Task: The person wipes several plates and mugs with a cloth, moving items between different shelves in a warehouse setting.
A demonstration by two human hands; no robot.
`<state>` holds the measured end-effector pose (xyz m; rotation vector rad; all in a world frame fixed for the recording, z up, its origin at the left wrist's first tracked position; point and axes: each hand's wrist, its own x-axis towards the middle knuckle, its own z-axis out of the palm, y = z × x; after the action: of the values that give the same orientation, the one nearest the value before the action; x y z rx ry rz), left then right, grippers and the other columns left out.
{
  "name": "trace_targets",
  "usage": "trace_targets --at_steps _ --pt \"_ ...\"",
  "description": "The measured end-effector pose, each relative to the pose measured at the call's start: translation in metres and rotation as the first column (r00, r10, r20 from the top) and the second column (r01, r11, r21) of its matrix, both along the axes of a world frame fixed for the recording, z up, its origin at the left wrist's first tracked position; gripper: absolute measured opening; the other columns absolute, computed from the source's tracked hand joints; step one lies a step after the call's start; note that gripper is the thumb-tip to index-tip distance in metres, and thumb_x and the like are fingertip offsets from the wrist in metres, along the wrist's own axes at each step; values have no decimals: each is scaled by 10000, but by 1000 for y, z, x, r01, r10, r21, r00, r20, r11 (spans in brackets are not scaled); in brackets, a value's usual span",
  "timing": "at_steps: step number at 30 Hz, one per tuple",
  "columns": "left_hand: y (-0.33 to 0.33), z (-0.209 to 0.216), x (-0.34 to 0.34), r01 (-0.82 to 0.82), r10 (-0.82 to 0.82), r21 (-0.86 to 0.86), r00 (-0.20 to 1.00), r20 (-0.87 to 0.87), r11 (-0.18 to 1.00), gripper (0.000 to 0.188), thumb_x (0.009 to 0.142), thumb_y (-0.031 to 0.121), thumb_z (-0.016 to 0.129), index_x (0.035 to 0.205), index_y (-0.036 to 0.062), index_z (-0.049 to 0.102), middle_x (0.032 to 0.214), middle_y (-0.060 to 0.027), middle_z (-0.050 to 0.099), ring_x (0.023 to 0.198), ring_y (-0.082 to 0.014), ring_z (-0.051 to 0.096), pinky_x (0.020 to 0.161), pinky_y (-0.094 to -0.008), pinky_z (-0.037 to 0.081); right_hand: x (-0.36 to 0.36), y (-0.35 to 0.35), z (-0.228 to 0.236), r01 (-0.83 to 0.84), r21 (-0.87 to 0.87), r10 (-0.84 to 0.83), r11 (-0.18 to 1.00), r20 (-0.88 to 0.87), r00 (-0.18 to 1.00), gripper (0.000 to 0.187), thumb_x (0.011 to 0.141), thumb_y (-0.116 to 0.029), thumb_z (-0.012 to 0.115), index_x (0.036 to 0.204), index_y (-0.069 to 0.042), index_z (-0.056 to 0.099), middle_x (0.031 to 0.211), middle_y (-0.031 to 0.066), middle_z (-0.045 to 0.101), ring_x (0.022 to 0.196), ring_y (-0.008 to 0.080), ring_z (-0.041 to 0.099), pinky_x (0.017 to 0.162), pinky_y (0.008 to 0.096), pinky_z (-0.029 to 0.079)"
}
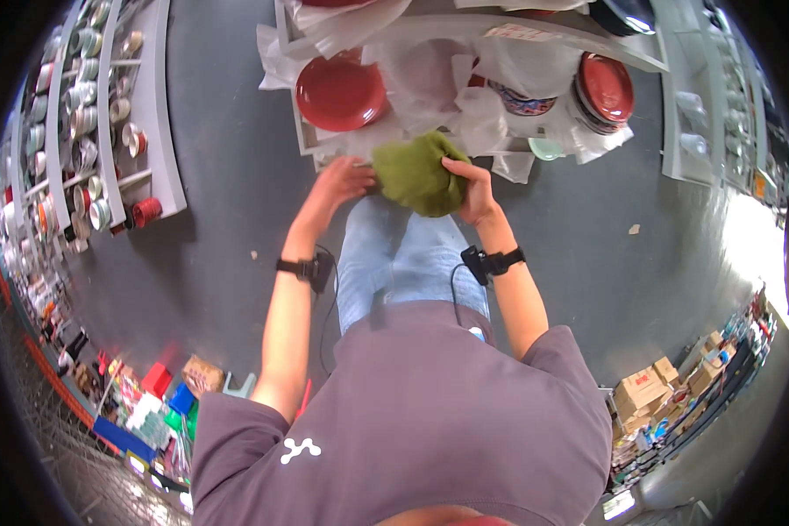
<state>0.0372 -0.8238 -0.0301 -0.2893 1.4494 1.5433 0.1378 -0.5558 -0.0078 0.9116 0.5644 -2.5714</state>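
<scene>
A green cloth (419, 175), bunched and folded, hangs in front of my thighs near the shelf's front edge. My right hand (475, 191) grips its right side, thumb on top and the other fingers out of sight beneath it. Beside the cloth's left edge is my left hand (346, 181), its fingers stretched toward the cloth and slightly blurred; no object shows in it. Just beyond, a red plate (340, 93) rests on the shelf (309, 136) among crumpled white wrapping (482, 118).
At the shelf's right lie stacked red plates (607, 88), a patterned bowl (523, 100) and a pale green dish (547, 148). Racks of crockery (140, 114) stand to the left. Cardboard boxes (644, 392) sit behind me at right. Thin cables (331, 311) hang from my wrist straps.
</scene>
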Motion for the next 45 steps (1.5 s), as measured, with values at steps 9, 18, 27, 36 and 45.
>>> trace_targets --at_steps 9,18,27,36,45 --pt "39 69 35 37 35 380 982 -183 924 387 1023 211 588 1356 22 536 1241 -41 641 1144 -135 598 1000 -287 458 42 -15 110 167 358 -122 919 -145 982 456 986 -294 570 1348 -17 565 1271 102 657 1152 213 638 1009 348 490" --pt "50 103 73 386 -190 442 885 -425 809 169 908 -18 678 1077 -25 683 996 -13 699 934 -86 632 860 -244 514 161 -37 154 545 319 -523 776 -158 838 568 1043 -462 452 1373 -9 543 1349 127 609 1250 255 570 1082 402 438" --pt "129 136 147 681 -472 390 720 -508 619 243 897 8 710 1131 -18 647 1048 -35 699 979 -110 647 903 -283 528 279 5 140 765 103 -710 636 -309 633 486 1043 -391 457 1235 17 640 1129 146 712 1048 263 681 996 404 509" --pt "283 150 267 741 -489 392 661 -569 546 114 888 -35 682 1001 -24 675 1081 -127 715 999 -175 669 927 -305 529 424 100 129 495 753 -430 434 -310 848 587 785 76 731 1339 -11 561 1221 89 628 1063 156 618 943 293 509" --pt "418 165 382 918 -547 86 303 -780 387 186 832 -111 664 982 -5 693 1051 -80 711 1005 -154 662 874 -302 546 542 195 121 478 746 -525 464 -203 827 284 865 -21 748 1137 6 672 1015 58 721 903 112 668 824 261 537"
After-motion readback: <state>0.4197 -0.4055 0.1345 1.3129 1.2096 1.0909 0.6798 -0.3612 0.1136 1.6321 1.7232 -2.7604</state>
